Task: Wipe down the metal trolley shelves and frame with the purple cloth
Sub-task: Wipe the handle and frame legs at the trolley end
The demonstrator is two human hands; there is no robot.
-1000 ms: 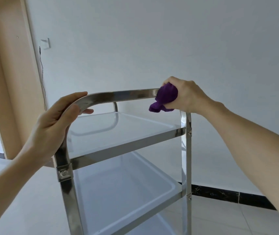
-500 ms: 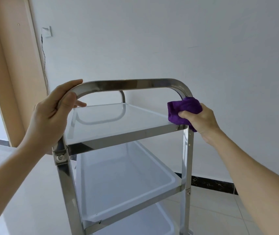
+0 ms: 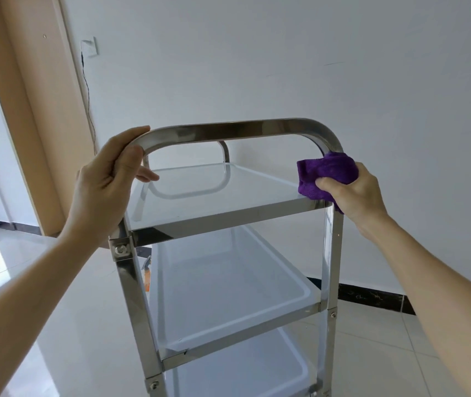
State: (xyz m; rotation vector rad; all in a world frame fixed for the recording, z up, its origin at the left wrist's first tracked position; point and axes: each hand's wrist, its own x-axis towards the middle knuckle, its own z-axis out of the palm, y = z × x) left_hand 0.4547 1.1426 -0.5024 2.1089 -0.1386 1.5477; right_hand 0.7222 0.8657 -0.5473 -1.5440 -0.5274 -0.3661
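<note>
A stainless steel trolley (image 3: 228, 131) with three shelves stands before me, its arched handle bar at the near end. My left hand (image 3: 105, 187) grips the left bend of that bar. My right hand (image 3: 354, 193) holds the bunched purple cloth (image 3: 325, 173) wrapped round the right upright, just above the top shelf (image 3: 217, 193) corner. The middle shelf (image 3: 228, 290) and bottom shelf (image 3: 245, 371) hold white trays.
A white wall stands close behind the trolley, with a dark skirting strip (image 3: 371, 298) along a glossy tiled floor (image 3: 56, 282). A wooden door frame (image 3: 28, 110) is at the left. A small orange object (image 3: 146, 276) shows behind the left upright.
My right hand slid the cloth from the top of the handle bar round the right bend and down the upright to the top shelf corner. The left hand kept its grip.
</note>
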